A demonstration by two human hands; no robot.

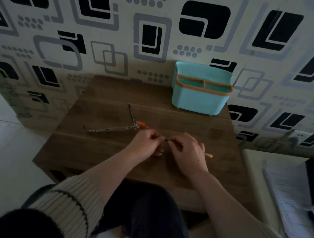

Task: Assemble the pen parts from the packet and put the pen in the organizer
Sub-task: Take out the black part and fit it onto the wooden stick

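Observation:
My right hand (187, 152) grips an orange pen barrel (208, 155) whose end pokes out to the right of the hand. My left hand (147, 143) pinches a small dark part at the barrel's other end (166, 140), and the two hands meet over the middle of the wooden table (102, 161). A clear packet (113, 129) lies flat to the left of my hands. An orange cap piece (142, 124) rests at the packet's right end. A thin black refill (131, 112) lies behind it. The teal organizer (199, 101) with an orange rim stands at the table's back right.
A patterned wall stands right behind the table. White papers and a dark-edged box (307, 187) sit on a surface to the right. Pale floor lies to the left. My dark-clad knees are below the table's front edge.

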